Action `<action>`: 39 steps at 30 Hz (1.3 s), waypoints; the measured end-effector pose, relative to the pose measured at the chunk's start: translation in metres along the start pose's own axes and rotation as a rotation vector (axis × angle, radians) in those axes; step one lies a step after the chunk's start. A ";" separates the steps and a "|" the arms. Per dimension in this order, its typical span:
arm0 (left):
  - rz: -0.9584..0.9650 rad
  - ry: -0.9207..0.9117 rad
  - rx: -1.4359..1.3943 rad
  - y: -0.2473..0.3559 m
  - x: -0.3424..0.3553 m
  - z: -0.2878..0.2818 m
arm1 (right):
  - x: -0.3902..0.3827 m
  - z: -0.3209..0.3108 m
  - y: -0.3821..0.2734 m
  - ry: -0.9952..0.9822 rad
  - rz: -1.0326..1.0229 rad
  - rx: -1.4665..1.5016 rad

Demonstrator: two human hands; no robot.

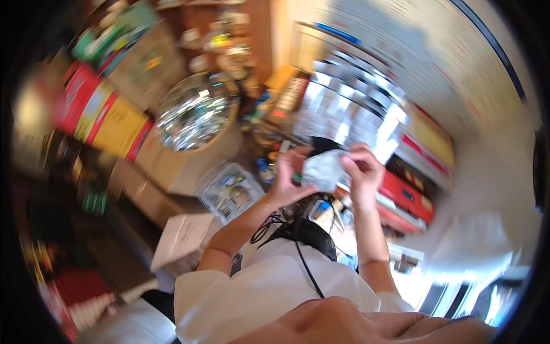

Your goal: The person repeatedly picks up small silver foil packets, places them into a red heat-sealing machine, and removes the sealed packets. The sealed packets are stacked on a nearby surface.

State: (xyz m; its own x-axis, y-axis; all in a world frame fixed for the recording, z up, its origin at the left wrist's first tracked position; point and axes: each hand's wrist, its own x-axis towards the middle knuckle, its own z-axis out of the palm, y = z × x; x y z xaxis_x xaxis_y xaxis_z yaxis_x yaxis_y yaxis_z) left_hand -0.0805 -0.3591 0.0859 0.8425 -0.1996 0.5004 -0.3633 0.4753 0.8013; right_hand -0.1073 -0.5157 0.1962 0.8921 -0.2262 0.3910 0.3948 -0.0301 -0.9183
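A small, pale, translucent packet (pixel 322 171), wrinkled like plastic film, is held up between my two hands in front of my chest. My left hand (pixel 286 179) has its thumb at the packet's lower left edge, with the fingers curled along the upper left. At the upper right edge, my right hand (pixel 365 169) pinches it between thumb and fingers. What the packet contains, if anything, is too blurred to make out. Below the hands, a black cord (pixel 306 264) runs down over my white shirt.
A round container (pixel 195 117) of shiny silvery pieces stands left, beside a cardboard box (pixel 172 163). A clear plastic tray (pixel 230 192) of small items lies nearer. Stacked whitish packs (pixel 349 97) are ahead, red boxes (pixel 405 196) at right, and a red-and-yellow carton (pixel 106 117) at far left.
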 end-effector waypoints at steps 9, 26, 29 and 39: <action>-0.096 -0.255 -0.231 -0.029 0.043 0.090 | -0.049 -0.091 0.008 0.352 0.057 0.099; 0.096 -0.267 0.045 -0.035 0.030 0.128 | -0.095 -0.112 0.020 0.520 -0.096 0.073; -0.069 -0.307 -0.068 -0.037 0.024 0.131 | -0.104 -0.108 0.015 0.626 -0.079 0.093; -0.033 -0.747 0.187 -0.031 0.012 0.191 | -0.163 -0.172 0.008 0.411 0.027 -0.166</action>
State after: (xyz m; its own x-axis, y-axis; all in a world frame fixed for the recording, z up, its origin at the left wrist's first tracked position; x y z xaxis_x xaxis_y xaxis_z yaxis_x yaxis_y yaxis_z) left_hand -0.1353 -0.5400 0.1293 0.3860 -0.7682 0.5107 -0.4602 0.3194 0.8284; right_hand -0.2872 -0.6469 0.1146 0.7272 -0.5963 0.3400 0.3021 -0.1669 -0.9386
